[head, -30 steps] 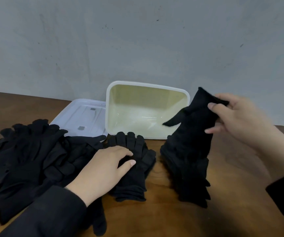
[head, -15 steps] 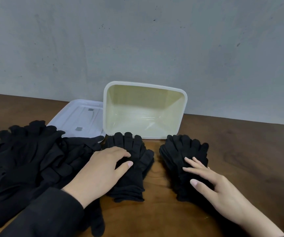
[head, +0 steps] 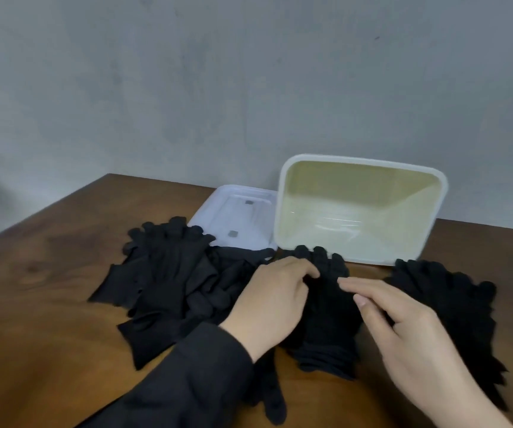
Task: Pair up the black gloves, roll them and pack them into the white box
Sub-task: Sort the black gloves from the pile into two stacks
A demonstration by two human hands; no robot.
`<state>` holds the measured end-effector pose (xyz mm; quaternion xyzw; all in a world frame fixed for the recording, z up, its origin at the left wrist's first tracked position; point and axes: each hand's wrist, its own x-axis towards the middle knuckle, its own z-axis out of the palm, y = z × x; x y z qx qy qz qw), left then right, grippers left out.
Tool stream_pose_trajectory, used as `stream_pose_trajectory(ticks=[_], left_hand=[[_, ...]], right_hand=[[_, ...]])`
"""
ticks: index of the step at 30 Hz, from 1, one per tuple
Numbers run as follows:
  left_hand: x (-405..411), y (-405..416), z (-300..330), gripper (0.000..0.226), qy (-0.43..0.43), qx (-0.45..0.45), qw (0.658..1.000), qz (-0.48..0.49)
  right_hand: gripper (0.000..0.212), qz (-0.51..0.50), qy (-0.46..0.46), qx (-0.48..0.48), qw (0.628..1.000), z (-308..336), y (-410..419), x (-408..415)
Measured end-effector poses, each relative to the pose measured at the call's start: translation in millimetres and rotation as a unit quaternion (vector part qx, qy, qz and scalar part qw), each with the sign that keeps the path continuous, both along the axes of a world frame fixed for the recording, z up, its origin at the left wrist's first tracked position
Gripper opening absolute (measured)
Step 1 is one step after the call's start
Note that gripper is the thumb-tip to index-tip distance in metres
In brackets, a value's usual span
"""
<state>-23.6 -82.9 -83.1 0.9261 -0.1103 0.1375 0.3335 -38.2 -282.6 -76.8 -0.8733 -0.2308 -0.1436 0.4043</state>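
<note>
A neat stack of black gloves (head: 329,329) lies on the wooden table just in front of the white box (head: 283,211), which is tilted up with nothing inside. My left hand (head: 273,304) rests flat on the left side of this stack, fingers curled at its top. My right hand (head: 400,322) hovers over the stack's right side with fingers spread, touching or nearly touching it. A loose heap of black gloves (head: 171,279) lies to the left, and a second stack of gloves (head: 452,304) lies to the right.
The box's white lid (head: 239,217) lies flat behind the loose heap, beside the box. A grey wall stands close behind the table. The table's left corner (head: 107,177) is in view, with bare wood (head: 33,304) on the near left.
My right hand laid its glove on the right stack, let go, then moved left over the middle stack. The view has swung to the left. My left hand stays on the middle stack.
</note>
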Motion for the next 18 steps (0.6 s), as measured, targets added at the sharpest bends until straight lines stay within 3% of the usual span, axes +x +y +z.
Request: stream_pose_trajectory(ticks=[4, 8, 13, 16, 18], left_hand=[[-3, 15, 10, 0.026, -0.051, 0.003, 0.998, 0.046], [-6, 48, 27, 0.015, -0.043, 0.032, 0.988, 0.142], [-17, 113, 41, 0.039, 0.089, 0.125, 0.935, 0.32], [-21, 134, 35, 0.038, 0.184, 0.161, 0.916, 0.317], [-19, 134, 28, 0.032, 0.187, 0.165, 0.915, 0.317]], right_hand=[[0.032, 0.026, 0.04, -0.031, 0.998, -31, 15, 6], [0.024, 0.026, 0.058, -0.007, 0.998, -36, 16, 6], [0.022, 0.016, 0.067, 0.004, 0.998, -36, 19, 8], [0.025, 0.015, 0.083, 0.006, 0.996, -35, 20, 8], [0.023, 0.015, 0.087, 0.001, 0.996, -34, 19, 7]])
